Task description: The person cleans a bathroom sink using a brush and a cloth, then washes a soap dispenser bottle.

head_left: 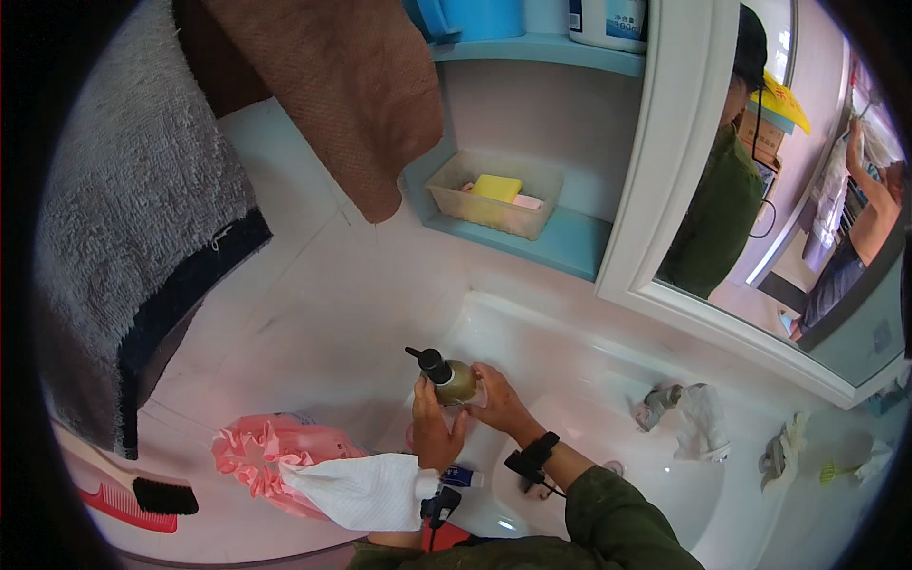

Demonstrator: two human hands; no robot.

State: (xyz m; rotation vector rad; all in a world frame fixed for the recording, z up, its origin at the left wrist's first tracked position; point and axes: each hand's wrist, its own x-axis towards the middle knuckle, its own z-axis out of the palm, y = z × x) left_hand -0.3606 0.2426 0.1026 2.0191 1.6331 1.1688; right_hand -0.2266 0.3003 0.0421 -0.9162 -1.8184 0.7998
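Note:
A pump bottle (460, 384) with a black pump head and olive-coloured contents stands near the left rim of the white sink. Its spout points left. My left hand (439, 427) curls against the bottle's near left side, and my right hand (502, 404) closes on its right side. The bottle's lower part is partly hidden by my fingers. Just below my left hand lies a small dark blue and white tube (463, 475). Left of that wrist, a white cloth-like sheet (366, 492) comes out of a pink gathered pouch (275, 456).
The white sink (665, 503) holds a faucet (657, 404) with a pale cloth (703, 427) beside it. Above, a blue shelf (579, 242) carries a plastic basket (494, 223) with a yellow block. Towels (142, 171) hang left, over a brush (163, 496) and red comb (133, 508). The mirror cabinet (627, 237) juts right.

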